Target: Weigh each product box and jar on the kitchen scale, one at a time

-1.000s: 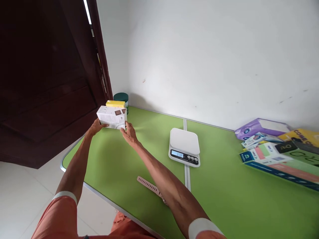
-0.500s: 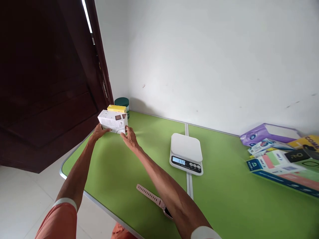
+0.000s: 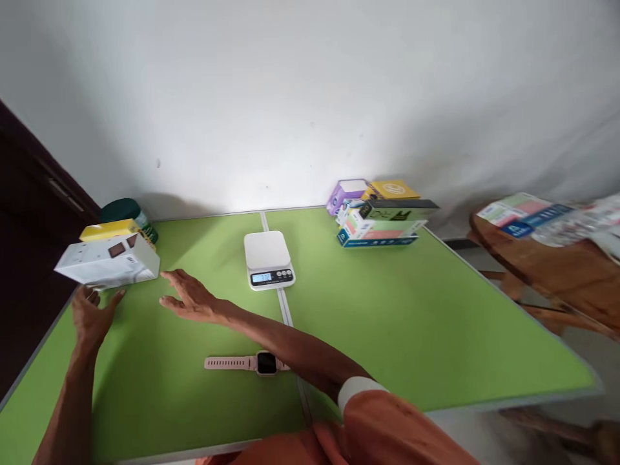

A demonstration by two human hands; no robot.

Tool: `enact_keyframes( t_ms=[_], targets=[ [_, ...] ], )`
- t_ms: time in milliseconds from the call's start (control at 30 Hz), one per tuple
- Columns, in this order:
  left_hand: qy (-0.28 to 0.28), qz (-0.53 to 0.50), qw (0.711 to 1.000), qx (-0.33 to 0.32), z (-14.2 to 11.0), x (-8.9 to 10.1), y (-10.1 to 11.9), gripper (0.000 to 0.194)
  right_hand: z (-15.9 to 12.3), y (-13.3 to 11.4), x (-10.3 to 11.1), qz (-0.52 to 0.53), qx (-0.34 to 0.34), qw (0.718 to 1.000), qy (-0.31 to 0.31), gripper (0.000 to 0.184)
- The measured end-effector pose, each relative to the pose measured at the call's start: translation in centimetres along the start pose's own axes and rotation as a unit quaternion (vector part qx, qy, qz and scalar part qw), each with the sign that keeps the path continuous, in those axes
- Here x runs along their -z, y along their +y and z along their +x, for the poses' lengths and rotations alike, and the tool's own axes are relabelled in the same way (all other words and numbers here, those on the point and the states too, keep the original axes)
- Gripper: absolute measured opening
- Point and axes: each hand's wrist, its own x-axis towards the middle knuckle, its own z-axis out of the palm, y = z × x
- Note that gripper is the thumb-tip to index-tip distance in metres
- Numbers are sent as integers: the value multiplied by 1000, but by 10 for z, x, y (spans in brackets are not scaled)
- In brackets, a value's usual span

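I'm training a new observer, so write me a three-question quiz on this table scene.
1. True or false: the watch lies nearer the person than the white scale.
2. What stands just behind the white box? A) purple box B) yellow box C) black-and-green box
3. Fill in: the hand nearer the scale is the ____ one.

Key: 1. True. 2. B. 3. Right hand.
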Motion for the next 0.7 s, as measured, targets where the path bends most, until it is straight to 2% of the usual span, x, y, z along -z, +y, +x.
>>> enact_keyframes(
  t_ms=[100, 167, 267, 333, 400, 467, 533, 633, 700],
  targets=[
    [56, 14, 998, 11, -48, -2, 7, 62, -66, -5, 52, 17, 20, 998, 50, 43],
    [71, 3, 997, 7, -81, -6, 24, 55, -112, -8, 90, 4, 11, 994, 108, 37],
    [11, -52, 997, -52, -130, -25, 70, 38, -173, -9, 139, -33, -15, 976, 216, 33],
    [-62, -100, 984, -136, -164, -46, 110, 33, -206, -5, 161, -64, -56, 955, 286, 31],
    [-176, -144, 947, -225, -200, -76, 151, 26, -233, 4, 173, -98, -101, 929, 343, 30],
    [-295, -203, 892, -275, -236, -110, 187, 22, -252, 17, 179, -120, -129, 910, 374, 29],
    [-365, -244, 846, -304, -269, -146, 213, 24, -265, 33, 180, -120, -142, 904, 385, 28],
    [-418, -270, 808, -317, -308, -187, 227, 24, -274, 55, 176, -94, -164, 902, 389, 26],
    [-439, -275, 793, -319, -325, -199, 222, 22, -276, 65, 172, -72, -181, 904, 381, 26]
  ],
)
